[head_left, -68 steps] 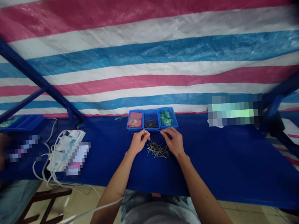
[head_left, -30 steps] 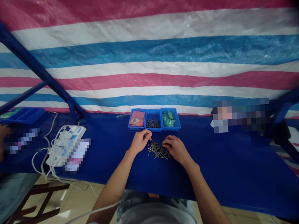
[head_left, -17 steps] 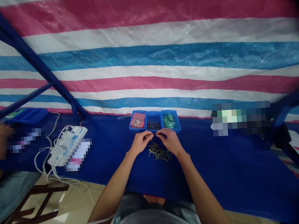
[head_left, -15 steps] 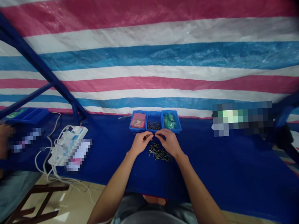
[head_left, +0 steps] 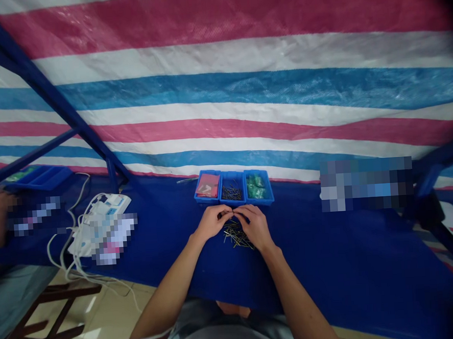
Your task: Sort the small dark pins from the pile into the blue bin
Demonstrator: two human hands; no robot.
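We see the left hand [head_left: 211, 224] and right hand [head_left: 256, 227] drawn together in a narrow pinch, fingertips nearly meeting; whether they hold a pin we cannot tell. Directly beneath the grip, almost touching it, lies a pile of metal pins [head_left: 236, 235] on the blue worktop [head_left: 331, 250], just before a three-bin blue tray [head_left: 231, 173].

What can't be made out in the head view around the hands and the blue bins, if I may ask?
Left hand and right hand: their fingers hide whether they hold a pin.
Loose metal pins: too small to identify exactly.
Green items in the right bin: too small to identify.
Object right of that bin: blurred by pixelation.
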